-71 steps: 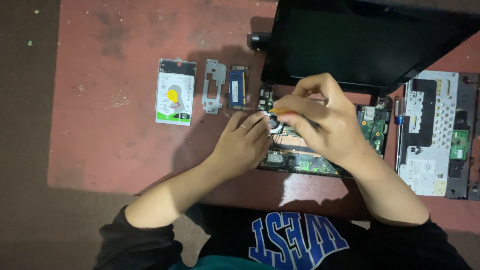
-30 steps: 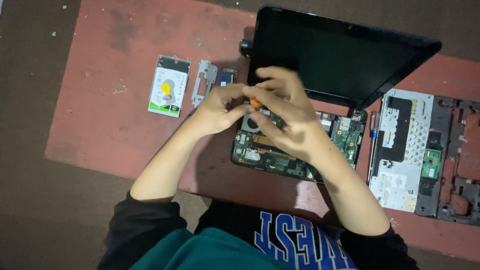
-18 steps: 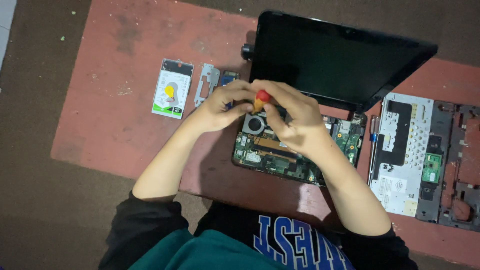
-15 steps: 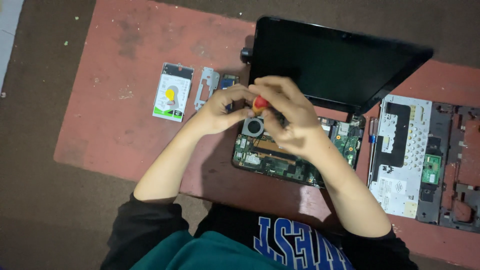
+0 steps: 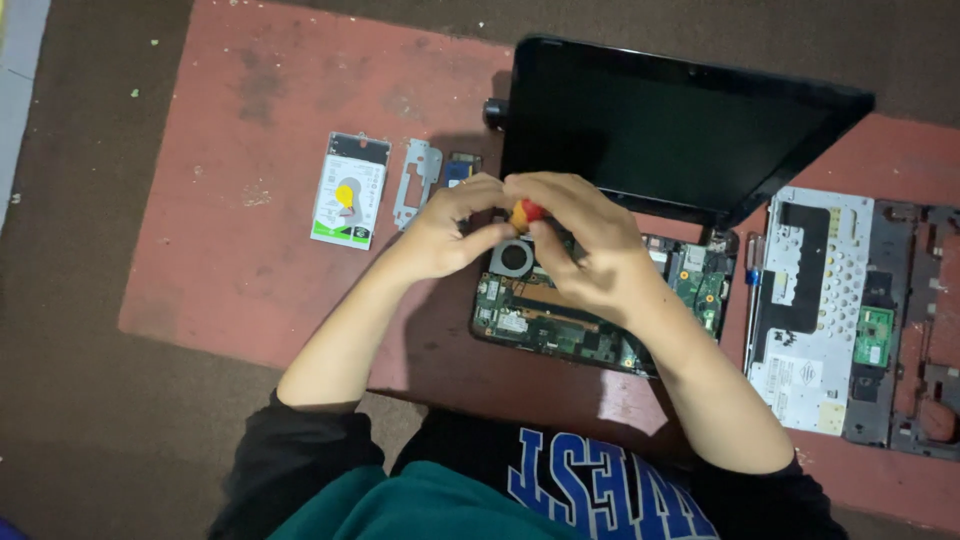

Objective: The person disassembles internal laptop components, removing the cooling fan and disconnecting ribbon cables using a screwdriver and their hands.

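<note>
Nearest the camera sits the person's chest in a dark top with blue lettering, over something teal, with both bare forearms reaching away from it. The arms converge above an opened laptop base [image 5: 600, 320], its green circuit board exposed and a round fan [image 5: 514, 258] showing near its far left corner.

The left hand [image 5: 445, 232] and the right hand [image 5: 585, 245] are together, fingertips meeting over the fan. Between them sits a small red and yellow screwdriver handle [image 5: 526, 211], pinched by the fingers of both hands; its shaft is hidden, so where the tip lands cannot be told. The right hand curls over the handle from the far side, the left closes in from the near left.

All this lies on a reddish mat [image 5: 240, 260] spread over a darker floor. To the right of the base, well apart from the hands, lies a silver perforated panel [image 5: 810, 300] with a dark frame [image 5: 915, 330] beside it.

Left of the hands, a hard drive [image 5: 350, 190] with a white and green label lies flat, a small metal bracket [image 5: 417, 182] just beside it, then a small blue-topped part [image 5: 461, 168] partly behind the left fingers.

Farthest stands the laptop's dark screen [image 5: 680, 135], tilted open behind the hands.
</note>
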